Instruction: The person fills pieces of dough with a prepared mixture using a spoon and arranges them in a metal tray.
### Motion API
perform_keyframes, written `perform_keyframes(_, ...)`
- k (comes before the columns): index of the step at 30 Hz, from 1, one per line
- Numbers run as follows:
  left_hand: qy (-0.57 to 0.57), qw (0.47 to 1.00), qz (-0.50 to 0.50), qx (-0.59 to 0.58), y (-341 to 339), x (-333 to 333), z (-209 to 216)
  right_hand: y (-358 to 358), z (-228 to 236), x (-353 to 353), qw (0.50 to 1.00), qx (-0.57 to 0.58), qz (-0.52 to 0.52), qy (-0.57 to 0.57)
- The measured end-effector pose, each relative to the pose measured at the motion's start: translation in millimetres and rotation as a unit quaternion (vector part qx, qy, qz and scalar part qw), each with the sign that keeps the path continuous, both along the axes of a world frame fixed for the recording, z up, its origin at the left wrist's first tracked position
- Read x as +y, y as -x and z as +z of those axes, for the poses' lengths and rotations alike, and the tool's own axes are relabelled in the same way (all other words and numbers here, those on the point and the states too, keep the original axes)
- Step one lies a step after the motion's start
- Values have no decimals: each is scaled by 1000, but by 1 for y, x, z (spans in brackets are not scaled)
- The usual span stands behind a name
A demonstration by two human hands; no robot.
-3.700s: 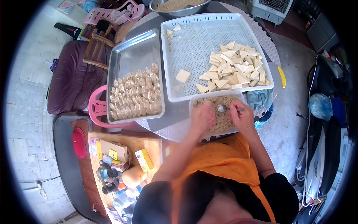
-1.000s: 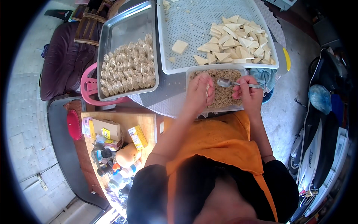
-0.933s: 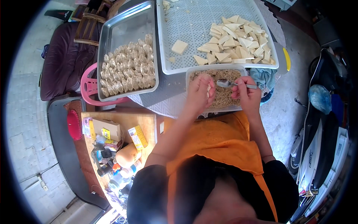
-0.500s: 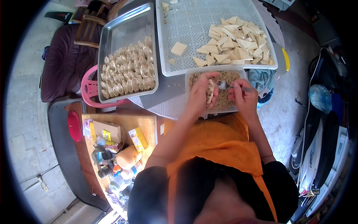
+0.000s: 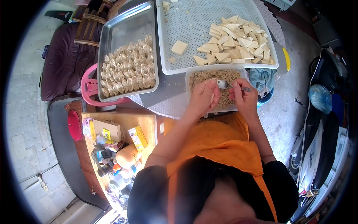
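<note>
My left hand (image 5: 204, 96) is curled closed over a filled tofu piece, which its fingers now mostly hide. In my right hand (image 5: 245, 96) a metal spoon (image 5: 222, 84) is pinched by its handle, its bowl close to the left fingertips. Both hands are above a clear plastic container (image 5: 188, 74) of brownish crumbly filling (image 5: 210, 75). Just beyond it stands a white perforated tray (image 5: 194, 28), with a heap of pale tofu triangles (image 5: 238, 43) at its right and one square tofu piece (image 5: 179, 47) at its left.
At the left, a metal tray (image 5: 126, 31) holds rows of filled pieces (image 5: 128, 69), above a pink stool (image 5: 88, 87). A blue-grey cloth (image 5: 261, 79) lies right of the container. Boxes and bottles crowd a wooden table (image 5: 147, 125) at lower left. A motorbike (image 5: 317, 149) stands at right.
My left hand has turned and closed its fingers over the tofu piece, which showed in the palm before. The right hand and spoon have hardly moved.
</note>
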State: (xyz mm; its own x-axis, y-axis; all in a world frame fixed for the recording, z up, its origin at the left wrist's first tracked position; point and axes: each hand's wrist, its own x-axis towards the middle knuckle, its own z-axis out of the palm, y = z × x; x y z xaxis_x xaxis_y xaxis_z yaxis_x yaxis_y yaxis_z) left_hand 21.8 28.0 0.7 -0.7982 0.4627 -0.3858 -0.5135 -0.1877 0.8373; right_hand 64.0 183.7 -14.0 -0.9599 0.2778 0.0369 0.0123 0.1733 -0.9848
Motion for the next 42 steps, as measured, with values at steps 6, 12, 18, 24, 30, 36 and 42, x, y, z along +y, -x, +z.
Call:
perform_keyframes(6, -12, 1000, 1, 4, 1, -4, -7, 0, -3, 0, 1000, -6, 5, -18)
perform_keyframes(12, -62, 997, 33, 38, 4, -1, -5, 1, -4, 0, 1000, 11, 7, -26)
perform_keyframes(18, -107, 994, 22, -3, 5, -3, -13, 1, -3, -1, 999, 14, 8, -31)
perform_keyframes(24, -132, 986, 52, -91, 4, 0, -22, 1, -2, -2, 1000, 12, 8, -28)
perform_keyframes(30, -103, 990, 78, -66, 9, -4, -18, 1, -3, -2, 1000, 9, 8, -28)
perform_keyframes(36, -96, 993, 71, 3, 12, -3, -9, -4, 2, -4, 999, -3, -20, 47)
perform_keyframes(42, -69, 992, 61, 83, 15, -5, -12, -6, 5, -3, 990, -49, 11, 134)
